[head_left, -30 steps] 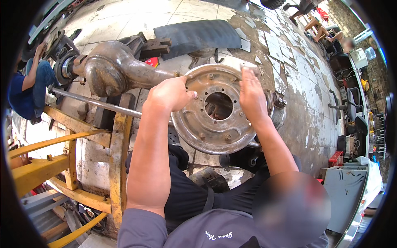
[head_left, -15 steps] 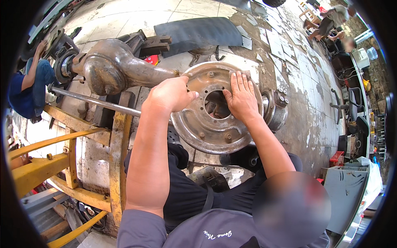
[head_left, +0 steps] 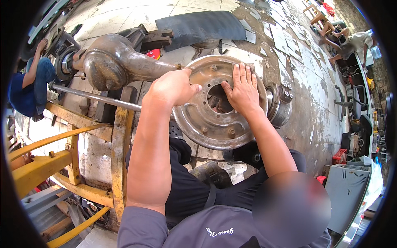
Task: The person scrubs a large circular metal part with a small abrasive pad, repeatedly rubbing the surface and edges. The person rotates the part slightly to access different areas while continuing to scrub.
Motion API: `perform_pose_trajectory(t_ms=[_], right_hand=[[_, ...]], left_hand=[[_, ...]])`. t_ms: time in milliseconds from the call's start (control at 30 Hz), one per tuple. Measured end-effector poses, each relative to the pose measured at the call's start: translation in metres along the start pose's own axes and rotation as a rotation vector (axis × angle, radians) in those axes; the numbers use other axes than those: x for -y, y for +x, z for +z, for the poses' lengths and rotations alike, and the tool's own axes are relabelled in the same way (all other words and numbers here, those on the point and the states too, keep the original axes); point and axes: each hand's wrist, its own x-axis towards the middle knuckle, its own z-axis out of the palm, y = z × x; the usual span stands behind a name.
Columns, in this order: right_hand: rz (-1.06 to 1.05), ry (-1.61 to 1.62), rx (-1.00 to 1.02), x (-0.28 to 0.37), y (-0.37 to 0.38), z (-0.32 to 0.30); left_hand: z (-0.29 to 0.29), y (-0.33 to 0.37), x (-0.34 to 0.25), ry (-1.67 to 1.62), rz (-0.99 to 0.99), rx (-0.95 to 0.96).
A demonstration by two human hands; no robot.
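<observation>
A round, brownish metal brake backing plate [head_left: 223,134] stands tilted in front of me, with a large centre hole and bolts around its face. My left hand [head_left: 171,89] grips its left rim, thumb over the face; the other fingers are partly hidden. My right hand [head_left: 244,91] lies flat on the upper right of the face, fingers stretched out. Just left of the plate is a large axle housing [head_left: 105,62] with a bulging middle and a tube running toward my left hand. A metal hub [head_left: 280,105] shows behind the plate's right edge.
A yellow metal frame [head_left: 118,165] stands at my left, with a long steel shaft [head_left: 95,98] across it. Beyond the axle lies a dark curved sheet [head_left: 202,29]. A co-worker [head_left: 27,91] sits far left. A grey cabinet [head_left: 345,198] stands at right.
My view has shifted slightly, so the plate and hands sit a little higher in the picture. Both hands keep their places on the plate. People at the far right have moved.
</observation>
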Motion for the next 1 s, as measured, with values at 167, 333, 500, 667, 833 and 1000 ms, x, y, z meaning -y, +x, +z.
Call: perform_pose_trajectory(t_ms=[167,333,500,667,833,1000], right_hand=[[0.010,0.013,0.032,0.002,-0.009,-0.005],[-0.004,-0.030,0.022,0.002,0.007,-0.008],[-0.007,0.029,0.025,0.006,-0.018,-0.004],[0.038,0.032,0.044,0.013,-0.010,-0.001],[-0.029,-0.006,0.089,0.001,-0.007,-0.009],[-0.056,-0.004,-0.003,0.002,-0.004,0.000]], left_hand=[[0.002,-0.002,-0.001,0.009,-0.014,-0.005],[0.001,-0.001,-0.005,0.019,0.004,0.005],[0.003,-0.002,-0.004,0.016,0.013,-0.008],[0.001,-0.001,-0.002,-0.012,0.028,-0.002],[-0.002,-0.004,-0.004,-0.007,0.026,0.017],[-0.004,-0.006,-0.007,0.001,0.030,0.019]])
